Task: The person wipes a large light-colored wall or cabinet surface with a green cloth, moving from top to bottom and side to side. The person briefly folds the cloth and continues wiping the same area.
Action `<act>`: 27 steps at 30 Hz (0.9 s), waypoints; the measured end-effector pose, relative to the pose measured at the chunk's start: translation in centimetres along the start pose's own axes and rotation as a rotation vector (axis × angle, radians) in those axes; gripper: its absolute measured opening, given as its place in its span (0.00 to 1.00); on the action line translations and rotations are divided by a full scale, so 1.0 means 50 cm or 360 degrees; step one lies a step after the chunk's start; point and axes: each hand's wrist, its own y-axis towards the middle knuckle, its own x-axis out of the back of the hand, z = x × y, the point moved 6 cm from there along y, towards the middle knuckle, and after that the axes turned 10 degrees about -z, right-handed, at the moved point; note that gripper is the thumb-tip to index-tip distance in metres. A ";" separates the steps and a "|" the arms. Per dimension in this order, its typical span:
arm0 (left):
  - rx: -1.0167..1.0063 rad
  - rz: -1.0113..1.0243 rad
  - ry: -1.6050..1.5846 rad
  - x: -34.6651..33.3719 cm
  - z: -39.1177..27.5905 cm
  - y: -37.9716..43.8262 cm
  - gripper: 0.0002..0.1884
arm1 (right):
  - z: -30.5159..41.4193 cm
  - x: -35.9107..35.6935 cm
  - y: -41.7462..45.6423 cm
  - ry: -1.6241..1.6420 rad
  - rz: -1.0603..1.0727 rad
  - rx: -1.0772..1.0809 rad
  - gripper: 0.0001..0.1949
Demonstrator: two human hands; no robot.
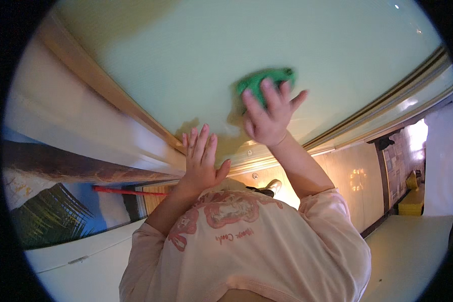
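Observation:
In front of me spreads a smooth, pale green panel (196, 56) with a wood-coloured frame strip along its left side. My right hand (270, 117) is on a bunched green cloth (266, 81), its fingers spread over the cloth against the panel. That hand looks slightly blurred, and part of the cloth lies hidden beneath the fingers. Lower and to the left, my left hand (202, 158) holds nothing. Its fingers point up near the panel's lower left corner; whether they touch the surface I cannot tell.
The frame strip (132, 117) borders the panel on the left, and grooved metal-like edging (377, 102) on the right. Below are a shoe (275, 186) and glossy floor. A red bar (128, 190) and a palm-leaf picture (53, 215) show at left, a yellow object (411, 202) at right.

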 end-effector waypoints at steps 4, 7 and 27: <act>-0.0149 -0.0052 -0.0042 -0.021 -0.017 0.032 0.38 | -0.015 0.001 0.005 -0.0109 -0.0148 -0.0290 0.26; -0.0227 -0.0097 -0.0083 -0.045 -0.038 0.060 0.38 | 0.050 -0.028 -0.108 -0.0017 0.0098 -0.0209 0.22; -0.0484 0.0097 0.0349 -0.125 0.002 0.049 0.48 | 0.025 0.006 -0.068 0.0061 -0.0085 -0.0273 0.24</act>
